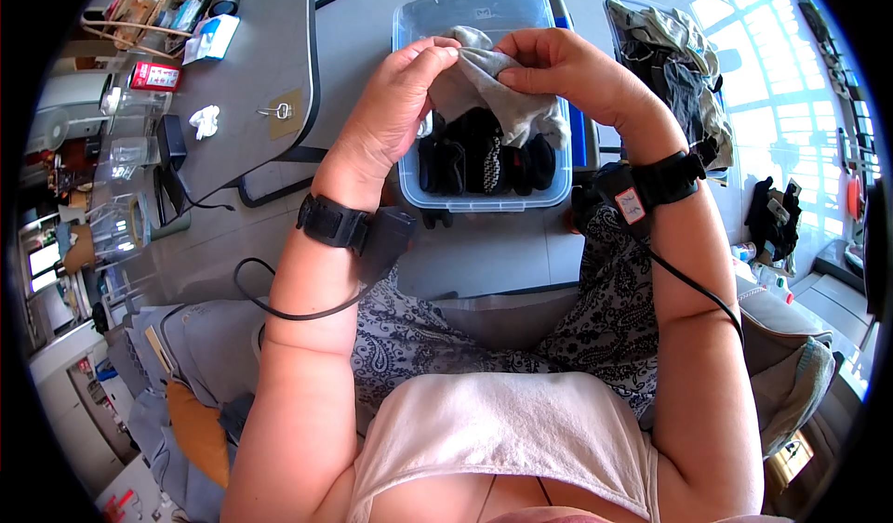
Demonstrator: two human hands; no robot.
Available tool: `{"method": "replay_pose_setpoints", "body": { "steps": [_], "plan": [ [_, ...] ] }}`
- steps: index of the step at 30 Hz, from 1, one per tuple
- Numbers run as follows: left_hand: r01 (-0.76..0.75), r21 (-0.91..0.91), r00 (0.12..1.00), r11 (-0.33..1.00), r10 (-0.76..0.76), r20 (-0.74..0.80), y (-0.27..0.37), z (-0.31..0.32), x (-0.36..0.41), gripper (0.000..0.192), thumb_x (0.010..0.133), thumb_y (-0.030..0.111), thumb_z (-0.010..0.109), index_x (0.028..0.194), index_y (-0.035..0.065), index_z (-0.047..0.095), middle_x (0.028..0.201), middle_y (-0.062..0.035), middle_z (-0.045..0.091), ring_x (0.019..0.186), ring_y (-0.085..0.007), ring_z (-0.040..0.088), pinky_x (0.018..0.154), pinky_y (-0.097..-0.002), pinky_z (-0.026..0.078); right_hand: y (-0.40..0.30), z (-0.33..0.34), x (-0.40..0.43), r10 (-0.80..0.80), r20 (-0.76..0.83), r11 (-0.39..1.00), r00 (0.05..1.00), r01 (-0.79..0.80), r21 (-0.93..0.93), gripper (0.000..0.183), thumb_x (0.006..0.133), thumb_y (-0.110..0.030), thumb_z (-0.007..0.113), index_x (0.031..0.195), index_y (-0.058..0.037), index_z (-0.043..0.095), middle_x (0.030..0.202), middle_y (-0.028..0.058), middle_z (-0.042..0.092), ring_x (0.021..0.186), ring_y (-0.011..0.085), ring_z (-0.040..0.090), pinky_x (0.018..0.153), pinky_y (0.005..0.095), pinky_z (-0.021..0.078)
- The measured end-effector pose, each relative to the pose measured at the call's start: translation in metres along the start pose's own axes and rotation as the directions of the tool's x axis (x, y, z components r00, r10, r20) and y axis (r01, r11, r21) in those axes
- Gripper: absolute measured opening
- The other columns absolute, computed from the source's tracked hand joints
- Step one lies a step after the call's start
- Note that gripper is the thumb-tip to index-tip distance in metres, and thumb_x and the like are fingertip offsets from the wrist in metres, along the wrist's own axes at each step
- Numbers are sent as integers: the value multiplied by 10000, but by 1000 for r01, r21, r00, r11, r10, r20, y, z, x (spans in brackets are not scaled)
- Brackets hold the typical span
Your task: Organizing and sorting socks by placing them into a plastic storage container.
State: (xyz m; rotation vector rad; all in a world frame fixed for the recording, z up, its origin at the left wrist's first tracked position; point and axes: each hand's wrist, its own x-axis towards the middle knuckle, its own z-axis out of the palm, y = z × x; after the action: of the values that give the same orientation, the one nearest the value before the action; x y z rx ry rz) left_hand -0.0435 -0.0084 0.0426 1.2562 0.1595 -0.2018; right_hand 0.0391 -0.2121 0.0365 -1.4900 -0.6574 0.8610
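Note:
A light grey cloth garment, probably a sock [481,84], is stretched between my two hands. My left hand [398,91] pinches its edge between thumb and fingers. On the other side my right hand [558,63] grips the fabric with thumb and forefinger. Both are over a clear plastic bin [481,203], where several dark rolled or folded cloth items [446,164] stand in a row at the near end. One of them has a black-and-white pattern. Part of the grey cloth hangs over the dark items; what lies beneath it is hidden.
A second bin holds a pile of clothes [673,70] at the right. The grey table [258,49] at the left bears a crumpled tissue [204,122], a red box [155,76] and a wire basket [132,14]. Dark clothing [773,220] is farther right. A cable hangs from each wrist device.

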Motion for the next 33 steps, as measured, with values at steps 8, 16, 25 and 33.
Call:
{"method": "replay_pose_setpoints", "body": {
  "steps": [8,16,25,33],
  "plan": [
    [-104,370,994,923,86,65,-15,-1,9,208,953,218,529,1070,57,591,986,21,587,946,-60,514,859,-207,401,6,14,2,40,-130,999,991,-42,-9,283,896,-283,647,1016,-28,626,838,-44,600,784,19,530,700,177,406],
    [-202,286,979,937,204,23,-12,2,11,273,990,269,459,1151,72,558,1068,-31,579,992,-98,533,880,-234,426,1,13,0,-109,-262,991,959,124,42,238,888,-275,669,994,-63,640,799,-56,599,714,10,519,613,173,384],
    [-269,253,963,929,254,91,-12,20,6,393,961,372,523,1199,59,519,1117,-49,573,1037,-112,528,919,-244,419,5,18,6,-192,-348,979,918,202,-8,225,890,-262,668,997,-66,637,815,-53,612,729,11,527,626,174,413],
    [-315,294,948,902,288,134,-21,18,11,424,893,194,657,1240,25,482,1116,-43,579,1032,-96,544,908,-240,445,13,15,11,-267,-420,928,868,113,-356,253,872,-253,687,980,-29,646,811,-22,626,763,30,546,688,187,446]
  ]
}}
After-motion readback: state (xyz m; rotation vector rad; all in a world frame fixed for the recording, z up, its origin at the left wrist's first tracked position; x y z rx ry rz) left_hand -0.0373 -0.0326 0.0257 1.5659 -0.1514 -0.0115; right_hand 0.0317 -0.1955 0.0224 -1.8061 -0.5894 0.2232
